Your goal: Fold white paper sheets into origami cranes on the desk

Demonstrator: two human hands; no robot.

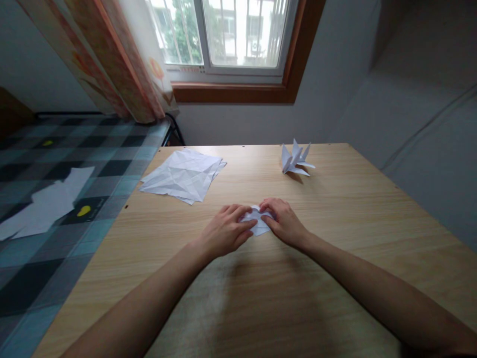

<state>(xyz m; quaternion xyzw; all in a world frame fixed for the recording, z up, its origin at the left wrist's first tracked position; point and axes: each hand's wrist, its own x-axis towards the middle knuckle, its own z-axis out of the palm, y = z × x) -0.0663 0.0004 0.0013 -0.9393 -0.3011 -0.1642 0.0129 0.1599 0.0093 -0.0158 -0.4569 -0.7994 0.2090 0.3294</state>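
Observation:
A small folded piece of white paper (258,222) lies on the wooden table (335,209), mostly covered by both hands. My left hand (225,231) rests on its left side with fingers curled and pressed onto the paper. From the right, my right hand (283,222) pinches the paper's upper right part with closed fingers. Only the middle and lower edge of the paper show between the hands.
A stack of creased white sheets (182,175) lies at the table's far left. A finished white origami figure (295,159) stands at the far right. To the left is a checked bed cover (44,258) with more white paper (44,204). Behind the table are a wall and a window.

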